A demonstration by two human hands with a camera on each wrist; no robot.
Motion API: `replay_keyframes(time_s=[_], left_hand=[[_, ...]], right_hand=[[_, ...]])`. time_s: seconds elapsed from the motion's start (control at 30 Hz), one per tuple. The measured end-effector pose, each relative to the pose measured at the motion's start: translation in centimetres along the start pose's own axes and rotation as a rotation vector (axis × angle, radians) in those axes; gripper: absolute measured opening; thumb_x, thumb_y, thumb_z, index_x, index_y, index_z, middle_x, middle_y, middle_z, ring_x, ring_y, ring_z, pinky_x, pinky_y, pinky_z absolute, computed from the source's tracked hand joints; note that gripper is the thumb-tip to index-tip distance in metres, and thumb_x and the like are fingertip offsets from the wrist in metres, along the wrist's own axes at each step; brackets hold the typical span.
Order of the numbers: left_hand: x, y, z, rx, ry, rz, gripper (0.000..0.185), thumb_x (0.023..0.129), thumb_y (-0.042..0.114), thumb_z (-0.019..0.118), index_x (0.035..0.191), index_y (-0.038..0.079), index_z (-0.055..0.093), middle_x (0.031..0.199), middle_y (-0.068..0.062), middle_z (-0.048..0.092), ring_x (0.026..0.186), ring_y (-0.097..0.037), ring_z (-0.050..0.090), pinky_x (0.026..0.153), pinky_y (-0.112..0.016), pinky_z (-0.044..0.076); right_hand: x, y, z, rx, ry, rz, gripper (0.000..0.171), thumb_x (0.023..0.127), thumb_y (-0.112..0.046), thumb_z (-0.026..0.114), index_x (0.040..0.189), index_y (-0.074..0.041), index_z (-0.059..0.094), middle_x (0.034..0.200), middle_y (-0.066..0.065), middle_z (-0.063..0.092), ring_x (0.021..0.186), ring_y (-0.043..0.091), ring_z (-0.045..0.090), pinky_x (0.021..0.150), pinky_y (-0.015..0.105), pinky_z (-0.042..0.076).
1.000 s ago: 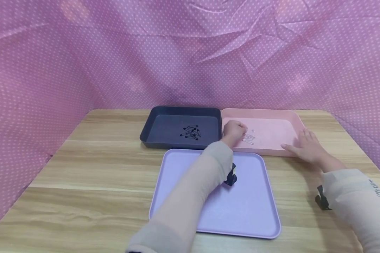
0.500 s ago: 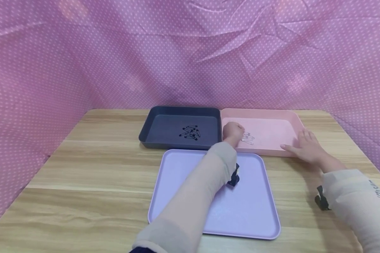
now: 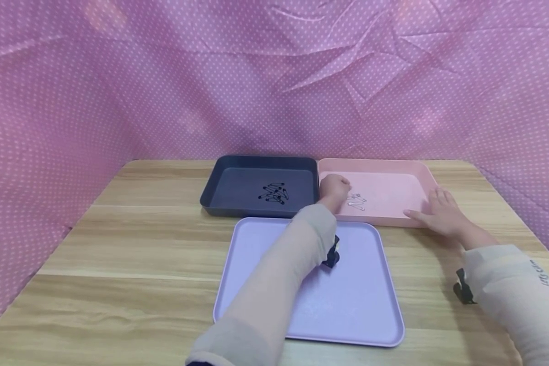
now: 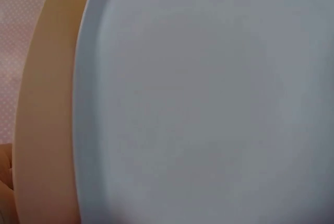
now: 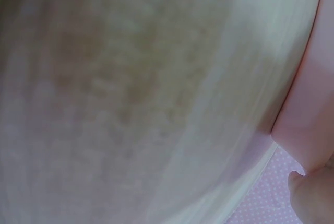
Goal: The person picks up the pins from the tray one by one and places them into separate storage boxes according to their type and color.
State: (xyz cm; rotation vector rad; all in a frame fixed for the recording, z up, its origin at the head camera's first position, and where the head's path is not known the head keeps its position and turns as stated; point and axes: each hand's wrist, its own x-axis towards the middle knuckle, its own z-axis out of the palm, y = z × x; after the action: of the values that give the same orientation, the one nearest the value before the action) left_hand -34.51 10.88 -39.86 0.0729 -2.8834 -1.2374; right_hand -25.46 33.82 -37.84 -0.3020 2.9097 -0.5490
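Note:
Silver safety pins [image 3: 357, 202] lie in a loose cluster in the near left part of the pink tray [image 3: 404, 221]. Just left of them is my left hand [image 3: 334, 187], lowered into that tray with its fingers curled. Its fingertips face away from the head camera, so whether a pin is between them is hidden. My right hand [image 3: 445, 213] lies across the pink tray's near right corner, fingers straight, thumb over the front rim. Black safety pins [image 3: 274, 193] sit in a heap in the dark grey tray [image 3: 238, 210], left of the pink one.
A flat lilac tray [image 3: 347, 305] lies in front of both deeper trays, partly under my left forearm. The wooden table [image 3: 119, 264] extends to either side. A pink dotted cloth [image 3: 265, 91] hangs behind and along the sides.
My left hand has drawn slightly left, away from the silver pins, with its fingers still curled. The right hand stays on the tray's corner.

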Motion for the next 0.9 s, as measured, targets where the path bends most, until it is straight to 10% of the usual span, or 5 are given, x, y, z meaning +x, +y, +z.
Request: replay_keyframes(time_s=[0.13, 0.37, 0.9], left_hand=[[-2.9, 1.7, -2.9, -0.076, -0.038, -0.009, 0.01, 0.078, 0.017, 0.062, 0.084, 0.013, 0.069, 0.08, 0.003, 0.065, 0.079, -0.009, 0.057, 0.075, -0.016, 0.04], [-1.3, 0.4, -3.2, -0.094, -0.139, 0.104, 0.012, 0.078, 0.023, 0.062, 0.079, 0.013, 0.069, 0.066, 0.002, 0.061, 0.065, -0.01, 0.056, 0.064, -0.019, 0.043], [-6.1, 1.0, -8.9, -0.278, -0.209, 0.021, 0.015, 0.081, 0.015, 0.061, 0.088, 0.004, 0.065, 0.079, -0.004, 0.063, 0.073, -0.013, 0.059, 0.063, -0.017, 0.046]], right_hand=[[0.0, 0.1, -0.1, -0.001, 0.001, 0.0, 0.099, 0.084, -0.054, 0.039, 0.122, 0.025, -0.007, 0.125, 0.042, -0.016, 0.115, 0.053, -0.013, 0.093, 0.057, -0.007], [-0.3, -0.5, -0.5, -0.012, -0.027, 0.015, 0.098, 0.084, -0.054, 0.038, 0.122, 0.024, -0.009, 0.125, 0.041, -0.019, 0.115, 0.053, -0.014, 0.093, 0.058, -0.006], [-0.3, -0.8, -0.5, -0.017, -0.016, 0.016, 0.099, 0.084, -0.054, 0.039, 0.122, 0.024, -0.008, 0.126, 0.041, -0.018, 0.115, 0.053, -0.013, 0.093, 0.058, -0.005]])
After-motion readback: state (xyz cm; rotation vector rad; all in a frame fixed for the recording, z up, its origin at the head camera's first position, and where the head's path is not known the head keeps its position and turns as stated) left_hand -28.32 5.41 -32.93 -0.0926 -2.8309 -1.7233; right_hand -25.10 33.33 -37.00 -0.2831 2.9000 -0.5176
